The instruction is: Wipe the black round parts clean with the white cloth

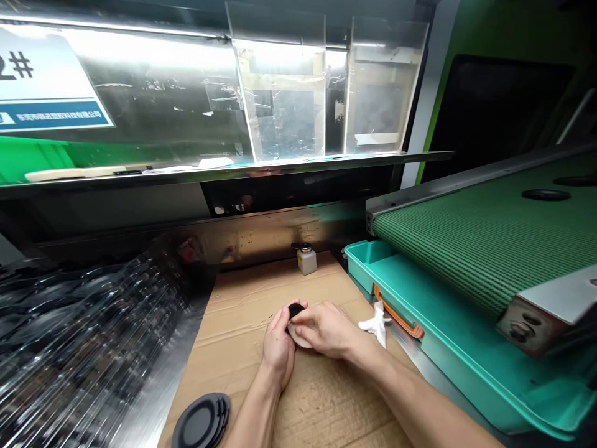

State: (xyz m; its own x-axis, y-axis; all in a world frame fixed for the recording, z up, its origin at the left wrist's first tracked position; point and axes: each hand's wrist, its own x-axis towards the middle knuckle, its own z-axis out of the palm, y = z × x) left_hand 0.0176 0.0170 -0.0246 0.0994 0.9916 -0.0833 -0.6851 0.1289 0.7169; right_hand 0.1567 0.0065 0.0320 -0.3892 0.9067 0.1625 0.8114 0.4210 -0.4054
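Observation:
Over the cardboard, my left hand is closed around the edge of a black round disc, which is partly hidden by the fingers. My right hand presses its fingers against the same disc, bent over a pale, round-edged piece. Whether that pale piece is a cloth or part of the disc's face, I cannot tell. Nearer to me, left of my left forearm, lies a small stack of black round discs. A crumpled white cloth rests to the right of my right hand.
A small square bottle stands at the cardboard's far end. On the right, a teal bin with an orange handle sits under a green conveyor belt carrying black discs. Stacked clear plastic trays fill the left.

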